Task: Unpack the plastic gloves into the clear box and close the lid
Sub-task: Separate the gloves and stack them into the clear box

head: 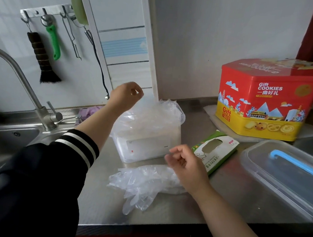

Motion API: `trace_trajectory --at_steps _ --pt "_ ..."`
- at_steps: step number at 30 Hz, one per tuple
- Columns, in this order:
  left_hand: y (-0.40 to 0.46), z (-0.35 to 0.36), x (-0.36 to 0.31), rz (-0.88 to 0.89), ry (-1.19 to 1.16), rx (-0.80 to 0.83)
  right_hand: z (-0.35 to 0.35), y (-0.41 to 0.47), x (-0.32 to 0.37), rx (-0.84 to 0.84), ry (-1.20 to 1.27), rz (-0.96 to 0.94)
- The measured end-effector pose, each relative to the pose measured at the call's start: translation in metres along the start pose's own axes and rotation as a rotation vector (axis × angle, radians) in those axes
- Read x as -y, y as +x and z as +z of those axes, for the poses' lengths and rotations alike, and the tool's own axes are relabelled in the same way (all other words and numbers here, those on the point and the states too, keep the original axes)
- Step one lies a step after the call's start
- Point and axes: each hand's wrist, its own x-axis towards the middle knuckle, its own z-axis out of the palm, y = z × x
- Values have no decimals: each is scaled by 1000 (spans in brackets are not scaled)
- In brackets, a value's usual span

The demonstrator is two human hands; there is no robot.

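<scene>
While gloves (pixel 142 181) lie below, right-hand fingers (pixel 175 154) hover apart.

Gloves (pixel 148 115) in clear box (pixel 145 147); lid (pixel 286 179) right; sink (pixel 4 142) left.

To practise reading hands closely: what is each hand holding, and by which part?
The left hand seems to pinch the top edge of the gloves heaped in the clear box. The right hand holds nothing.

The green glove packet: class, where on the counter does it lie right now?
In the head view the green glove packet lies flat on the steel counter, just right of the clear box, in front of the red cookie tin and behind the right hand.
</scene>
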Motion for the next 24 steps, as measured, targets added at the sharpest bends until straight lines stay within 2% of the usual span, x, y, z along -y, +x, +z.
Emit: trace_trajectory --at_steps 4,7,10,12,15,16,19,24 --pt "-22 -17 -25 52 -69 -140 4 -3 0 256 -137 86" --pt "-60 -19 -50 180 -182 -197 6 0 -2 221 -178 59" --pt "-106 -11 -61 360 -232 -107 6 1 -4 146 -116 36" --pt "-129 -1 -57 423 -160 52 6 2 -5 98 -88 31" --pt "-150 15 -41 343 -111 410 5 2 -8 44 -85 -11" --pt "-155 21 -35 321 -110 476 6 3 -9 25 -90 -48" --pt "-165 33 -20 260 -200 437 6 5 -12 -13 -103 -115" --pt "-160 26 -24 159 -325 294 1 1 -3 0 -21 -1"
